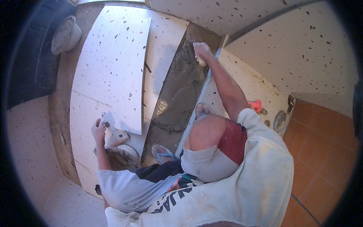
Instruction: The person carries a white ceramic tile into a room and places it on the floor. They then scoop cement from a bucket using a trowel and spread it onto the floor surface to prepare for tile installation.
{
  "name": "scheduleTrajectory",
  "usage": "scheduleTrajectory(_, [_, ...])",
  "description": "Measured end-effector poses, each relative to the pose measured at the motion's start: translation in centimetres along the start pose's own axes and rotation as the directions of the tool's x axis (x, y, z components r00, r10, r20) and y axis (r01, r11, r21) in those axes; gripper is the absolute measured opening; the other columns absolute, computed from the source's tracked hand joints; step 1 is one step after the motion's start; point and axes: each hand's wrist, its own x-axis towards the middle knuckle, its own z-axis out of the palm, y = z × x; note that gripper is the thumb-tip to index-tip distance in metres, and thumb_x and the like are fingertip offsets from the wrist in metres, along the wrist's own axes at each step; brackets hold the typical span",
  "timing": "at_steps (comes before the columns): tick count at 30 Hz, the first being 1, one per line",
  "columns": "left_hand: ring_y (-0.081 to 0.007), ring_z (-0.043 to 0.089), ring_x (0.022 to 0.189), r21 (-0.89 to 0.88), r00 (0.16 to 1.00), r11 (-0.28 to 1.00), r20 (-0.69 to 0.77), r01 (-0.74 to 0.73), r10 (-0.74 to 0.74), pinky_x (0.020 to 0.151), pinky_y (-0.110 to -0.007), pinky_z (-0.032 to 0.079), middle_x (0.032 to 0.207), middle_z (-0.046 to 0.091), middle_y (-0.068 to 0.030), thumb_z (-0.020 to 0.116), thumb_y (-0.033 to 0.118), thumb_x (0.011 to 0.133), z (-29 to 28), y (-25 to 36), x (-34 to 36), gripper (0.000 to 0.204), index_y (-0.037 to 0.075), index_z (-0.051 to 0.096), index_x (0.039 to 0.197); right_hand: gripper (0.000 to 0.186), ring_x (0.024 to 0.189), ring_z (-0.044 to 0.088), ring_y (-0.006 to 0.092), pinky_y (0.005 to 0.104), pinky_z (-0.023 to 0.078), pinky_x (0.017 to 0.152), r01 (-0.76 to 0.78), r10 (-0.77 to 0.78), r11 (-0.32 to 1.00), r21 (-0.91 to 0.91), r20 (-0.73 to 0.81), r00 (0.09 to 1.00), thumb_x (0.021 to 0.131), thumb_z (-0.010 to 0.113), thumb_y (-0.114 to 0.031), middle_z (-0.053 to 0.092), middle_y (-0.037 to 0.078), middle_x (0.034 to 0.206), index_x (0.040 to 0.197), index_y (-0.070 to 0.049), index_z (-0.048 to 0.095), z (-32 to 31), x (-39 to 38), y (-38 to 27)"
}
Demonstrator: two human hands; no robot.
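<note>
Wet grey mortar (177,90) lies in a strip between pale speckled tiles. At the strip's far end, my right hand (204,51) is closed round the wooden handle of a trowel (201,61); its blade, smeared grey, is hard to tell from the mortar. My left hand (99,130) hovers over the tiles on the left, fingers curled, with a small dark lump at the fingertips that I cannot make out. Just below it stands a mortar-crusted bucket (130,152) with a tool handle (120,140) leaning out. A loose speckled tile (117,68) lies raised on the laid ones.
Another bucket (67,36) stands at the far left. Speckled panels rise on the right, beside a pale straight edge (206,85). A red-pink object (255,106) and a round grey item (280,121) lie right of my arm. Orange floor tiles (317,151) extend at right. My sandalled foot (164,153) rests by the mortar.
</note>
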Motion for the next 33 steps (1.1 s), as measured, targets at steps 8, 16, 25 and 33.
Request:
scheduleTrajectory(8, [-0.0096, 0.057, 0.071, 0.018, 0.999, 1.000, 0.039, -0.002, 0.002, 0.059, -0.023, 0.047, 0.095, 0.063, -0.0081, 0.064, 0.020, 0.091, 0.7, 1.0, 0.6, 0.038, -0.005, 0.058, 0.118, 0.016, 0.067, 0.068, 0.0261, 0.0395, 0.056, 0.059, 0.351, -0.309, 0.749, -0.563, 0.172, 0.935, 0.086, 0.055, -0.016, 0.068, 0.014, 0.080, 0.089, -0.003, 0.064, 2.2, -1.4, 1.4])
scheduleTrajectory(16, [-0.0088, 0.054, 0.063, -0.079, 0.999, 0.995, -0.009, -0.053, 0.052, 0.055, -0.023, 0.046, 0.082, 0.062, -0.0052, 0.063, 0.018, 0.090, 1.2, 2.2, -0.2, 0.031, -0.004, 0.061, 0.113, 0.026, 0.079, 0.069, 0.0312, 0.0454, 0.057, 0.070, 0.035, -0.049, 0.940, -0.339, -0.035, 0.998, 0.087, 0.057, -0.026, 0.069, 0.015, 0.089, 0.097, -0.004, 0.066, -0.1, -3.5, 1.1])
scheduleTrajectory(25, [-0.0069, 0.052, 0.064, -0.087, 1.000, 0.996, 0.008, -0.010, 0.011, 0.054, -0.022, 0.043, 0.080, 0.059, -0.0039, 0.064, 0.019, 0.091, 0.5, 1.5, 0.1, 0.036, -0.006, 0.058, 0.116, 0.037, 0.048, 0.053, 0.0192, 0.0381, 0.047, 0.041, -0.388, 0.305, 0.814, 0.432, 0.249, 0.919, 0.092, 0.053, -0.042, 0.054, 0.007, 0.069, 0.097, -0.006, 0.055, 0.1, -4.7, 1.9])
scheduleTrajectory(33, [-0.0075, 0.053, 0.070, -0.021, 0.998, 0.999, 0.043, -0.037, 0.037, 0.056, -0.020, 0.045, 0.090, 0.060, -0.0044, 0.064, 0.019, 0.091, 1.7, 2.9, 0.4, 0.037, -0.006, 0.057, 0.118, 0.018, 0.080, 0.070, 0.0306, 0.0424, 0.057, 0.068, 0.275, -0.178, 0.888, -0.369, 0.276, 0.944, 0.088, 0.055, -0.018, 0.068, 0.014, 0.078, 0.094, -0.004, 0.064, 5.0, -9.3, 1.7])
